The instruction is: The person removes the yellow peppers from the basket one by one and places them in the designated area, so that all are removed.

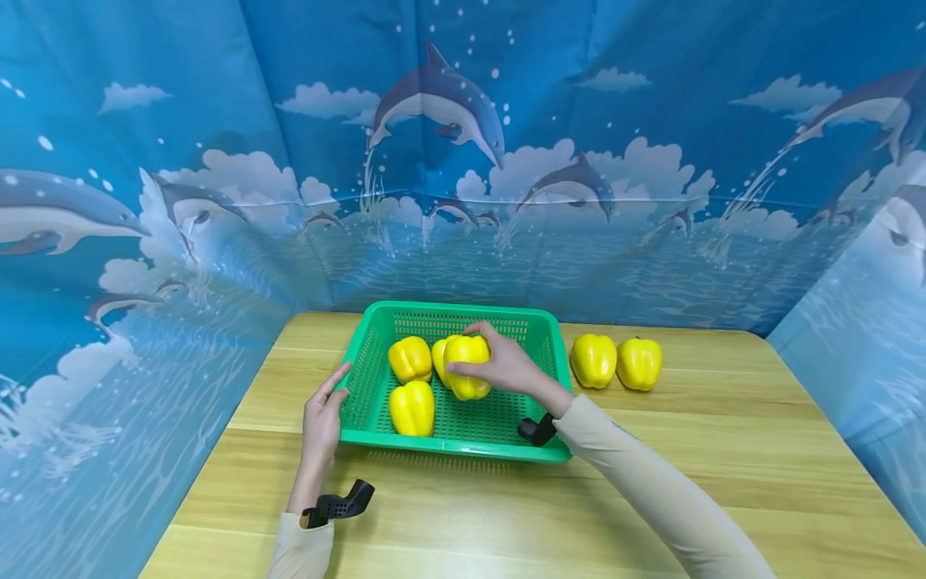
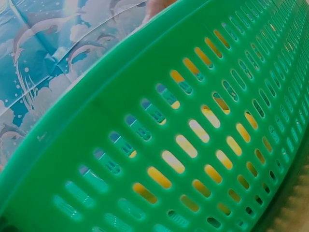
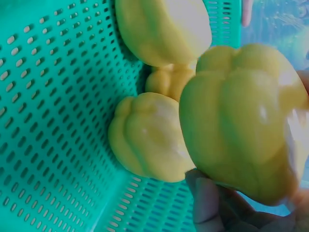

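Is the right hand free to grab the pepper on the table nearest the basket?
Probably not yet: the right hand is holding a yellow pepper. Otherwise the way looks free; only the basket's rim lies between it and the nearest table pepper.

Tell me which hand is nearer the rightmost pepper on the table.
Right. The right hand holds another pepper over the basket, left of the rightmost pepper; the left hand is farther away, at the basket's left side.
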Available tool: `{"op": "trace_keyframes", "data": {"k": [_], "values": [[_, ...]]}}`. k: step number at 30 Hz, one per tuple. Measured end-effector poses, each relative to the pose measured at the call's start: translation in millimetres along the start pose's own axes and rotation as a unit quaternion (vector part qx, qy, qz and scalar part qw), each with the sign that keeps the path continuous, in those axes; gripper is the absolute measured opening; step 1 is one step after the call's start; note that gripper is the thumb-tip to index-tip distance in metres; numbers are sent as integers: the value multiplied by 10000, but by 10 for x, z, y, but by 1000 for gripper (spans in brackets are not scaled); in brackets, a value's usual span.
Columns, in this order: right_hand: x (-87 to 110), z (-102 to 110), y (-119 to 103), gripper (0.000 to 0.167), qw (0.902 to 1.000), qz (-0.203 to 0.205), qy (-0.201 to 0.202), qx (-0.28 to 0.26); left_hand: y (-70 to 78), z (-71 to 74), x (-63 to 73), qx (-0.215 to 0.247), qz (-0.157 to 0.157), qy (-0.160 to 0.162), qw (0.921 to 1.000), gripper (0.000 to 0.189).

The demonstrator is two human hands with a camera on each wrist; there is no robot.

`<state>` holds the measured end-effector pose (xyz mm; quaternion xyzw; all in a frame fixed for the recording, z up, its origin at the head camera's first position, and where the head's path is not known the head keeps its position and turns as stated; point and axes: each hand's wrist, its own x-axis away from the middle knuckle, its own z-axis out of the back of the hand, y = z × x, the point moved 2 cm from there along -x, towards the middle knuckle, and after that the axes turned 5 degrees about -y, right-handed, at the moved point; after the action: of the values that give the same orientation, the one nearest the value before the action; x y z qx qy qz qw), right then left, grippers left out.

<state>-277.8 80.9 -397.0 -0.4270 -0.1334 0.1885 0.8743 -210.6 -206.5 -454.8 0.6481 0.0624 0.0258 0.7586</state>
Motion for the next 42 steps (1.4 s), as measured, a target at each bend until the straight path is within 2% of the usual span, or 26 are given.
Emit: {"op": "trace_keyframes", "data": {"k": [11,19,24,29,42], "values": [[133,144,-42,79,9962,-209,842,-28,-11,0,-8,81,105,-4,9999,40],[217,227,-25,69,9914,208,1256,-303,-3,-9,0,75,125,-37,9999,41],[281,303,-24,64,9884,306,1387,-540,-2,-8,-6,117,94,-15,9999,41],[344,398,-10,66,9877,111,1315,-840,-12,1,-5,176,-9,-35,9998,41],[505,676,199,72,9816,-39,1751,-758,-12,-7,-13,69,32,-2,10000,41]]}}
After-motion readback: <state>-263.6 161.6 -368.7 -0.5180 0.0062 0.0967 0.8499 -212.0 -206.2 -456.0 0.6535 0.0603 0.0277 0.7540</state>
